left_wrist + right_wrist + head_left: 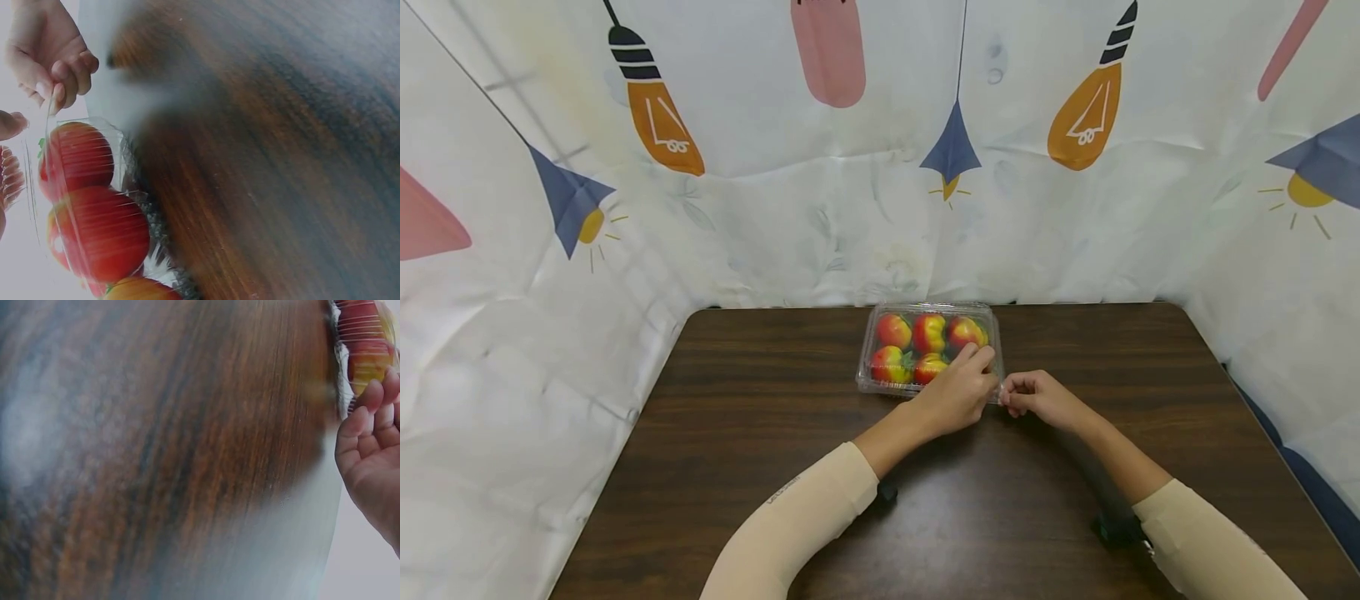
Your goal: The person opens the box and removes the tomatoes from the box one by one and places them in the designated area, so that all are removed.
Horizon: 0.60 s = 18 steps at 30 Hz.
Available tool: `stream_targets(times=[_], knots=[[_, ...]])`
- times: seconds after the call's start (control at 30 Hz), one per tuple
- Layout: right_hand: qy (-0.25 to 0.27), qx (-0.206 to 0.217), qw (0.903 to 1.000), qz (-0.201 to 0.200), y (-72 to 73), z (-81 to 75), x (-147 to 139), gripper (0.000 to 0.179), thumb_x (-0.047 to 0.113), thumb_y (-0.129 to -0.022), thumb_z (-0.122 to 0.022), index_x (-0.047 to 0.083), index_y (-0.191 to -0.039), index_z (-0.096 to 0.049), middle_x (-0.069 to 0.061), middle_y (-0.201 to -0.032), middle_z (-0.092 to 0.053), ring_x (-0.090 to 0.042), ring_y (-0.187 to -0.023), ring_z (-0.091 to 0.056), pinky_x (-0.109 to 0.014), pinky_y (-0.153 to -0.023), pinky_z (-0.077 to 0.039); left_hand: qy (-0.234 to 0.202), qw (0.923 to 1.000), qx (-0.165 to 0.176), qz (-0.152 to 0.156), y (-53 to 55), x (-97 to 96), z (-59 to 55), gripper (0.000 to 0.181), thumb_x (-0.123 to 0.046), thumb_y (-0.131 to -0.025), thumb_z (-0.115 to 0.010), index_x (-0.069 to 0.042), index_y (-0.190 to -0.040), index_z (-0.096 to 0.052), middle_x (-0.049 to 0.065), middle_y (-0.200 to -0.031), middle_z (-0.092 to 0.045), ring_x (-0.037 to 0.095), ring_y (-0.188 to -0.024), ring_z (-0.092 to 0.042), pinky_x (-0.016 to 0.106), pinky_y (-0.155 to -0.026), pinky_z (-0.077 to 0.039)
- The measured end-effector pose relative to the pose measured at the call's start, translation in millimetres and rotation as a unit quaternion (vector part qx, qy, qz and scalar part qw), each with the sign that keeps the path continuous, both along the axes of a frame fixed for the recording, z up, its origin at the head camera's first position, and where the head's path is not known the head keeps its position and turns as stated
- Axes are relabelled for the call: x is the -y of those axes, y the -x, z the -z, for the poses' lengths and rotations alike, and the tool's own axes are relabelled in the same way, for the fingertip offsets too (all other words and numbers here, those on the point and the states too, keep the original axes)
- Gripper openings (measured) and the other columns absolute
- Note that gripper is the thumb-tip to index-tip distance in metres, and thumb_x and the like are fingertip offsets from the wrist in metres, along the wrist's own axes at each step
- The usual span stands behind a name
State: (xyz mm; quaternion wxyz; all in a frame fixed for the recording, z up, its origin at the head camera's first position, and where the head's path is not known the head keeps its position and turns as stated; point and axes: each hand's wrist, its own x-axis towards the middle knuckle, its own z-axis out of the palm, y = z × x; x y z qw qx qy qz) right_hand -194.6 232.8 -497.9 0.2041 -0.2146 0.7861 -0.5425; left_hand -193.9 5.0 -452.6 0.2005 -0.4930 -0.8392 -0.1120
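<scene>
A clear plastic fruit box with its lid over the top lies near the table's far edge. Inside sit several red-and-yellow fruits, like peaches or nectarines, with bits of green leaf. My left hand reaches across the box's front right part, its bent fingers gripping the right rim and hiding some fruit. At the front right corner my right hand pinches the thin plastic edge between thumb and fingers. The left wrist view shows this pinch, with the right hand beside the clear lid edge.
The dark wood-grain table spreads in front and to both sides of the box. White hanging cloth printed with lamps and bulbs rises right behind the far edge and along the sides. Small dark devices sit under both forearms.
</scene>
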Motion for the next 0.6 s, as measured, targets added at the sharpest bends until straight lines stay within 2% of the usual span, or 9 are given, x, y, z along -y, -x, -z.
stream_targets(times=[0.23,0.4,0.6], knots=[[-0.006,-0.004,1.0000,-0.002,-1.2,-1.2,-2,0.016,0.005,-0.103,-0.057,-0.006,-0.092,-0.061,-0.002,-0.078,-0.063,-0.012,-0.071,-0.059,-0.028,-0.063,-0.055,-0.007,1.0000,0.007,0.001,0.2,-1.5,-5.6,0.013,-0.012,-0.096,-0.071,-0.010,-0.083,-0.076,0.003,-0.093,-0.050,0.020,-0.088,-0.045,0.028,-0.080,-0.039],[-0.006,-0.003,1.0000,-0.006,-1.9,-0.9,-3,0.016,0.005,-0.103,-0.057,-0.006,-0.092,-0.060,-0.003,-0.079,-0.063,-0.013,-0.071,-0.059,-0.029,-0.063,-0.055,-0.021,0.9997,0.014,0.002,-0.2,-2.4,-8.8,0.010,-0.012,-0.093,-0.076,-0.009,-0.084,-0.076,0.004,-0.095,-0.052,0.020,-0.089,-0.047,0.028,-0.081,-0.041],[-0.007,-0.005,0.9998,-0.015,-2.3,-1.2,-4,0.017,0.007,-0.103,-0.057,-0.007,-0.092,-0.059,-0.002,-0.080,-0.062,-0.012,-0.072,-0.057,-0.030,-0.065,-0.055,-0.037,0.9991,0.020,0.006,0.5,-0.2,-16.4,0.008,-0.014,-0.094,-0.076,-0.009,-0.088,-0.075,0.004,-0.096,-0.052,0.020,-0.087,-0.046,0.027,-0.078,-0.043]])
